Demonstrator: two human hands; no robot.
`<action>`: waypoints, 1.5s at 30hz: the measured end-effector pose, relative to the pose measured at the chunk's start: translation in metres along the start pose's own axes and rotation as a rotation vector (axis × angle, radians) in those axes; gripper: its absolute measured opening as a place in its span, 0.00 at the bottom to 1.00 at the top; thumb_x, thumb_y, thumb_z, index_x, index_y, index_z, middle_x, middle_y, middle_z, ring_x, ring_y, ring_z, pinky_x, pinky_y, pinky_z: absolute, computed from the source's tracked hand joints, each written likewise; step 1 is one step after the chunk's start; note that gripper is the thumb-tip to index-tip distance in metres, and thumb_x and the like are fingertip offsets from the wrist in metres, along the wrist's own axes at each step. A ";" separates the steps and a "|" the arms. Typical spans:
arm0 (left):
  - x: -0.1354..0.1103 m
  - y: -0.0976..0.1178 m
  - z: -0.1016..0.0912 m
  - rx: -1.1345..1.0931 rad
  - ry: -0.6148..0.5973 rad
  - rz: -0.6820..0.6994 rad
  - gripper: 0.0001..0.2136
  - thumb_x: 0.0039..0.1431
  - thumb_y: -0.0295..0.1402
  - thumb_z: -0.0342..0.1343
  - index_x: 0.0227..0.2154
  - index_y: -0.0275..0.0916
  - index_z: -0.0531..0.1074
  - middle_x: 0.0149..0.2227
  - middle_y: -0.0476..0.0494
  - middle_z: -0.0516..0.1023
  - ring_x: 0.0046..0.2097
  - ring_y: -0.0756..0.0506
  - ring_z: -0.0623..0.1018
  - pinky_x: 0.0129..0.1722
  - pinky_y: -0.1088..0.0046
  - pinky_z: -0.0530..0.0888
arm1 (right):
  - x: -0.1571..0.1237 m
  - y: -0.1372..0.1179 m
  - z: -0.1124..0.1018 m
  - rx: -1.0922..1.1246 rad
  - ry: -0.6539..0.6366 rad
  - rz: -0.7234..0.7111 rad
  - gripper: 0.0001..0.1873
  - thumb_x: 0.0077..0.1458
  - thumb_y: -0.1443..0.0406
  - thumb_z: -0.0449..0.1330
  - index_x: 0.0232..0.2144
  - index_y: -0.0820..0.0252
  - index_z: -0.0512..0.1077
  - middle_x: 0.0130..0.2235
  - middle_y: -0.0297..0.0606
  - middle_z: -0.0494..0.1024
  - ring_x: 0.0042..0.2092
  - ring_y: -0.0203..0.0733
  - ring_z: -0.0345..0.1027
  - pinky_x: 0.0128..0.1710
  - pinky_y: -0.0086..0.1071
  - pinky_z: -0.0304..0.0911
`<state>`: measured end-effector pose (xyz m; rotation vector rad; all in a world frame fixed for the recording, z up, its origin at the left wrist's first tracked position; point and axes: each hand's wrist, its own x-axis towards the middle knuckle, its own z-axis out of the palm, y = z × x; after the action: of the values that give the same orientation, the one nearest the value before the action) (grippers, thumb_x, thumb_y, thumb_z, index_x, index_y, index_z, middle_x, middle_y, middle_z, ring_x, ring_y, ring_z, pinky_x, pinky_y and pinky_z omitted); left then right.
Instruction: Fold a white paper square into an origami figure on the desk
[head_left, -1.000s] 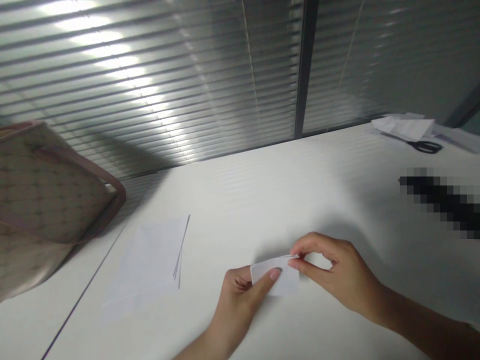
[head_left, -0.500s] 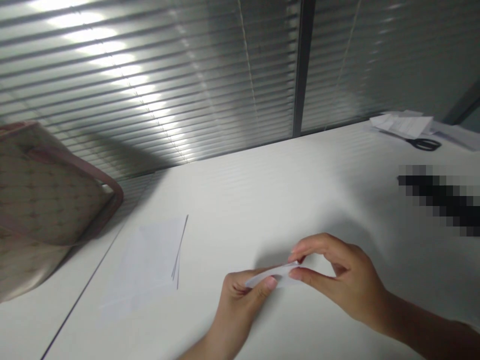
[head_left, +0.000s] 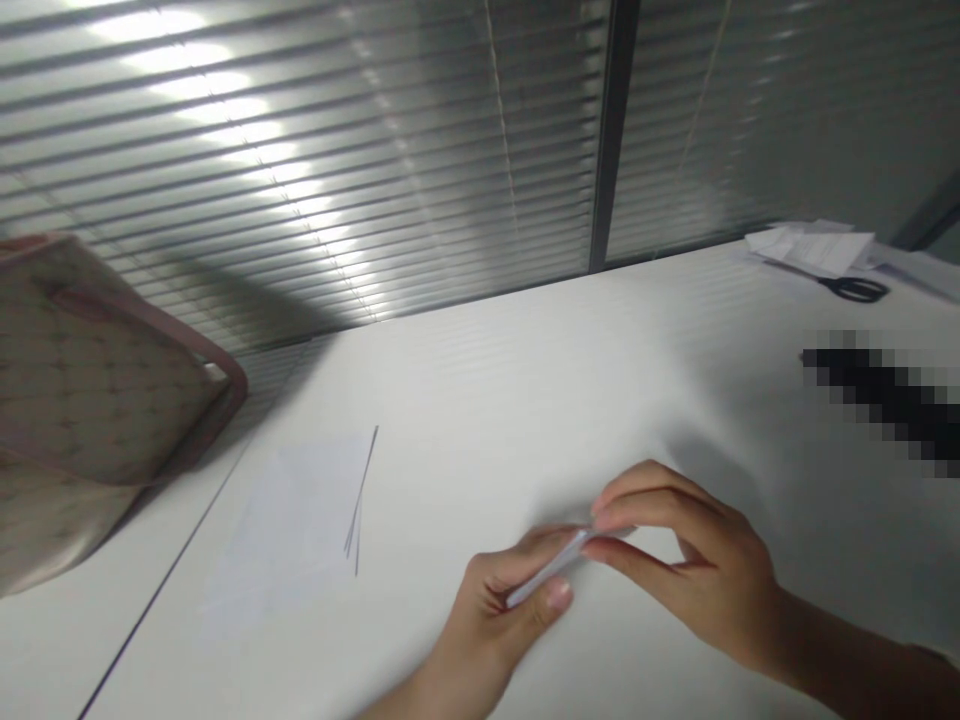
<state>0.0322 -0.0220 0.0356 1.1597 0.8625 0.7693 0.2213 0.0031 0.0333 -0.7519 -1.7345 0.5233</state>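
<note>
Left hand: the left hand (head_left: 484, 625) sits low at the front of the counter, its fingers (head_left: 555, 597) closed on one end of a piece of white paper (head_left: 551, 568), thumb pressed on top.
Right hand: the right hand (head_left: 705, 570) is to the right of the paper, its thumb and fingers (head_left: 637, 505) nearly closed and pinching the other end, with an open gap in the curve of the hand behind them.
Held paper: gripped between both hands, tilted and seen almost edge-on, above the counter (head_left: 525, 400).
Nearby: a thin stack of white sheets (head_left: 289, 530) lies on the counter left of the hands, well apart from them.
Far left: a patterned tan bag (head_left: 90, 370) with a pink trim.
Far right: loose papers (head_left: 814, 252) and black-handled scissors (head_left: 859, 290) lie near the window blinds (head_left: 300, 150); a dark object (head_left: 881, 400) is pixelated beyond recognition.
</note>
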 end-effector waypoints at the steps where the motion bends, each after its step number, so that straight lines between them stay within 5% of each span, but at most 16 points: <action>1: 0.000 0.002 0.000 0.023 -0.030 0.015 0.16 0.59 0.45 0.57 0.42 0.41 0.80 0.46 0.42 0.77 0.50 0.38 0.71 0.53 0.63 0.63 | 0.000 0.000 -0.001 -0.008 -0.010 -0.007 0.11 0.52 0.74 0.64 0.36 0.55 0.72 0.32 0.35 0.77 0.35 0.37 0.74 0.34 0.29 0.71; 5: -0.002 0.002 -0.001 0.048 -0.066 0.038 0.23 0.58 0.53 0.53 0.36 0.36 0.81 0.40 0.39 0.77 0.44 0.38 0.73 0.48 0.64 0.67 | -0.003 0.001 -0.002 -0.053 -0.047 -0.012 0.14 0.53 0.74 0.63 0.41 0.54 0.73 0.35 0.36 0.78 0.36 0.37 0.74 0.35 0.28 0.72; 11: -0.005 -0.010 -0.001 -0.186 -0.029 -0.139 0.19 0.62 0.46 0.53 0.30 0.34 0.79 0.30 0.43 0.77 0.36 0.45 0.73 0.40 0.70 0.67 | -0.007 0.004 0.001 -0.059 -0.089 -0.084 0.19 0.55 0.74 0.61 0.47 0.51 0.74 0.37 0.36 0.80 0.38 0.38 0.74 0.36 0.30 0.72; 17: -0.001 -0.008 0.005 -0.314 -0.031 -0.170 0.22 0.54 0.51 0.59 0.23 0.33 0.77 0.25 0.43 0.75 0.32 0.45 0.72 0.37 0.69 0.67 | -0.008 0.005 -0.001 -0.054 -0.128 -0.120 0.18 0.54 0.77 0.61 0.44 0.55 0.75 0.38 0.37 0.81 0.39 0.39 0.72 0.37 0.32 0.71; 27: -0.003 -0.011 0.004 -0.296 0.068 -0.188 0.22 0.55 0.50 0.58 0.21 0.33 0.74 0.21 0.48 0.68 0.26 0.50 0.68 0.31 0.71 0.65 | -0.008 0.008 -0.002 0.023 -0.157 -0.133 0.10 0.53 0.79 0.59 0.34 0.61 0.73 0.35 0.40 0.77 0.39 0.39 0.71 0.37 0.31 0.70; 31: -0.001 -0.008 0.004 -0.233 0.197 -0.122 0.15 0.55 0.43 0.62 0.26 0.33 0.76 0.22 0.50 0.70 0.26 0.53 0.66 0.28 0.77 0.62 | -0.010 0.010 0.000 0.038 -0.206 -0.154 0.11 0.55 0.79 0.58 0.35 0.62 0.71 0.33 0.39 0.76 0.37 0.38 0.71 0.37 0.30 0.70; 38: 0.006 0.001 0.007 -0.126 0.444 -0.106 0.12 0.39 0.36 0.71 0.20 0.35 0.74 0.22 0.50 0.75 0.26 0.53 0.70 0.28 0.79 0.67 | -0.016 0.014 0.005 -0.008 -0.234 -0.208 0.13 0.54 0.81 0.57 0.37 0.62 0.71 0.34 0.40 0.77 0.39 0.38 0.70 0.39 0.30 0.69; 41: 0.006 0.002 0.005 -0.114 0.457 -0.130 0.11 0.41 0.36 0.70 0.20 0.34 0.76 0.22 0.48 0.77 0.25 0.53 0.71 0.27 0.78 0.67 | -0.014 0.012 0.005 0.064 -0.251 -0.126 0.09 0.55 0.76 0.59 0.35 0.60 0.71 0.32 0.38 0.77 0.39 0.39 0.71 0.38 0.31 0.69; 45: 0.006 0.002 0.002 -0.113 0.453 -0.147 0.11 0.40 0.36 0.70 0.20 0.34 0.77 0.23 0.47 0.78 0.26 0.52 0.72 0.27 0.78 0.68 | -0.009 0.009 0.004 0.150 -0.241 0.183 0.03 0.56 0.69 0.60 0.33 0.56 0.72 0.31 0.34 0.77 0.36 0.37 0.73 0.35 0.27 0.68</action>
<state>0.0368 -0.0175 0.0365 0.8212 1.2469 0.9635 0.2214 0.0030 0.0194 -0.7680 -1.8322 0.8900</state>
